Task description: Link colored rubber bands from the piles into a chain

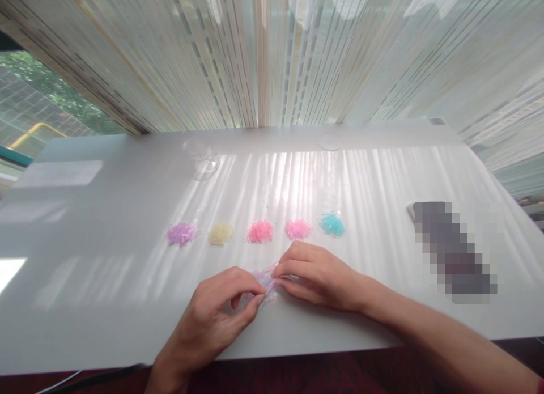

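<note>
Head view, the only one: I am looking down at a white worktop (106, 303) striped with light coming through a string curtain (263, 59) along its far edge. My two bare hands meet near the middle of the near edge, over a small mixed heap (266, 278) of thin, translucent strands — perhaps little elastic bands — in pale pink, lilac and bluish tones. My left hand (212, 308) makes a narrow pinch, thumb and forefinger tips close together at the heap; my right hand (321, 278) reaches in from the other side, its fingers bunched at the heap's edge. I cannot tell whether either grip has a strand in it.

Just beyond my hands, a row of five separate piles runs from left to right: purple (181, 234), yellow (221, 233), coral pink (259, 231), lighter pink (298, 229) and turquoise (332, 224). Judging by this, five colours already lie apart — and the heap under my fingers looks like what is left.

Towards the far edge, left of the middle, is a clear container (206, 166). Near the right edge lies a dark object (457, 252), blurred into blocks, so I cannot say what it is.
</note>
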The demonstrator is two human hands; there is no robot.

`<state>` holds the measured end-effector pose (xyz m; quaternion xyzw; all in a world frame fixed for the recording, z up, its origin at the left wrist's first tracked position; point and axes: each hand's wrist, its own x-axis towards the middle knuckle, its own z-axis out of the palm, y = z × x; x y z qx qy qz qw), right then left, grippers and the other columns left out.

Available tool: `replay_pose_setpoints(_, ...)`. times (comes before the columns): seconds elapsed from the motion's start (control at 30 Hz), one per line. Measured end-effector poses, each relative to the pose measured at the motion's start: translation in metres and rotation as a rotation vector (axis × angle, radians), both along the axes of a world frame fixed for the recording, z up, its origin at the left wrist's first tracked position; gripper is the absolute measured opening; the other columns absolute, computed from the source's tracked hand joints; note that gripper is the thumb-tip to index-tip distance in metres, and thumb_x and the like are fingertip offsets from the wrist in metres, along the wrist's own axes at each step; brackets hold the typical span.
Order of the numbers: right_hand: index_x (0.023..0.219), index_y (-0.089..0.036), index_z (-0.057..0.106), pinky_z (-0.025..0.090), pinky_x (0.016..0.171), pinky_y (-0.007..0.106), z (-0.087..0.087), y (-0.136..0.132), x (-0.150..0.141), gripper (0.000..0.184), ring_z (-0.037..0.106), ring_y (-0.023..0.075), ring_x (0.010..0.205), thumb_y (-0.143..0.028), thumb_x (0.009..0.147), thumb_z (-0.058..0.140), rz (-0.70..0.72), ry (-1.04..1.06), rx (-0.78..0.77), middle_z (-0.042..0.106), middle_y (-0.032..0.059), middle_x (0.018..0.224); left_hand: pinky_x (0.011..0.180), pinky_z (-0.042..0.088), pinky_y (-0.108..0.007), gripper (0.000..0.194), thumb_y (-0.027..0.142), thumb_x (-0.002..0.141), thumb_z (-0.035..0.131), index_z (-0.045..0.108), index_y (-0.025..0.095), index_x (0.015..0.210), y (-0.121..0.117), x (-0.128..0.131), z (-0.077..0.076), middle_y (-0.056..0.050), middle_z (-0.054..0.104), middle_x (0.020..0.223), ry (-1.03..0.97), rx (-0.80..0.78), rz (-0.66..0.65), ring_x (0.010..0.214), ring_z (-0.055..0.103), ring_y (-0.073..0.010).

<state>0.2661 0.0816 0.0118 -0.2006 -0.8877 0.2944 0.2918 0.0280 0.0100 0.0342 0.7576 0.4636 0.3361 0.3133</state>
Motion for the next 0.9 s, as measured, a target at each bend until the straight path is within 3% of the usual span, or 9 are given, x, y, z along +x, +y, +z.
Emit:
replay_pose_setpoints(0.33, 0.109, -0.015, 0.072, 0.054, 0.073, 0.028, 0.0, 0.001, 0.0, 0.017, 0.065, 0.0177, 0.082, -0.023, 0.102, 0.059, 0.013, -0.012, 0.0, 0.072, 0.0087, 0.093, 0.057, 0.047, -0.017, 0.013, 0.009, 0.093, 0.065, 0.069, 0.022, 0.091, 0.0, -0.007, 0.003, 0.003, 0.069, 0.078, 0.004, 0.031, 0.079, 0.062, 0.058, -0.0081)
replay_pose_setpoints(0.7, 0.103, -0.017, 0.072, 0.056, 0.072, 0.028, 0.004, 0.0, 0.0, 0.015, 0.067, 0.0164, 0.081, -0.023, 0.103, 0.058, -0.011, 0.06, 0.009, 0.074, 0.0068, 0.09, 0.06, 0.048, -0.018, 0.01, 0.014, 0.095, 0.066, 0.07, 0.023, 0.093, 0.001, 0.002, 0.0, 0.003, 0.067, 0.076, -0.017, -0.037, 0.026, 0.063, 0.058, -0.0093)
replay_pose_setpoints(0.9, 0.1, -0.017, 0.07, 0.055, 0.068, 0.029, 0.012, 0.008, 0.008, 0.008, 0.065, 0.0162, 0.076, -0.016, 0.099, 0.063, -0.115, 0.082, 0.115, 0.073, 0.0057, 0.086, 0.058, 0.049, -0.018, 0.008, 0.015, 0.094, 0.068, 0.071, 0.022, 0.091, 0.003, 0.001, 0.003, 0.002, 0.07, 0.078, 0.011, 0.034, 0.144, 0.06, 0.056, -0.0091)
